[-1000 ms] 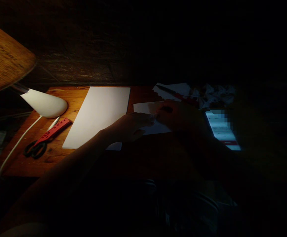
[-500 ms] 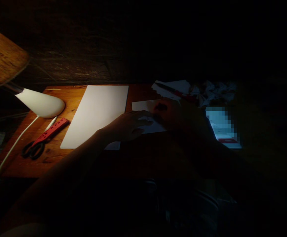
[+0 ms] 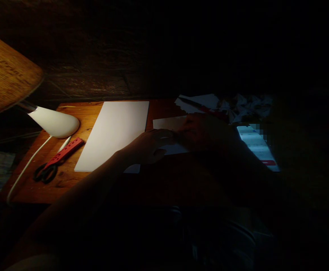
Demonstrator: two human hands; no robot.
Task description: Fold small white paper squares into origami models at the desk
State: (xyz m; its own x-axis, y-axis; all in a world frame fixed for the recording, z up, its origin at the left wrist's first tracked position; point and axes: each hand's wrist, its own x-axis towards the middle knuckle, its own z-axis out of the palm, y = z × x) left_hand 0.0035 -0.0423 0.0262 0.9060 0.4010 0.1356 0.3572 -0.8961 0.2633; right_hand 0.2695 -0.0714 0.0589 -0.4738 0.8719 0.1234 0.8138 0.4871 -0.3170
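Reaching in from the bottom edge, a person's two bare forearms cross a wooden table in a mostly dark room. The left forearm passes over the near right part of a large white sheet.

Ahead, the left hand lies over a smaller sheet of paper, fingers stretched toward the right, thumb apart. The right hand meets it there, with its fingers bent inward. Shadow covers the fingertips, so I cannot tell whether either hand pinches the paper or holds anything else. The smaller sheet is on the table, partly under both hands, just right of the large one.

At the left are scissors with black handles, their blades hidden by a red cover; a slim white object is beside the cover. Just beyond, a lamp's white base trails a white cord, and a brown shade with lettering looms above. To the right, a phone glows, its screen partly pixelated.

Toward the back, a dark, blade-like tool with a red handle lies across torn-edged paper, near a heap of crumpled-looking pieces. Behind everything stands a dim brown wall.
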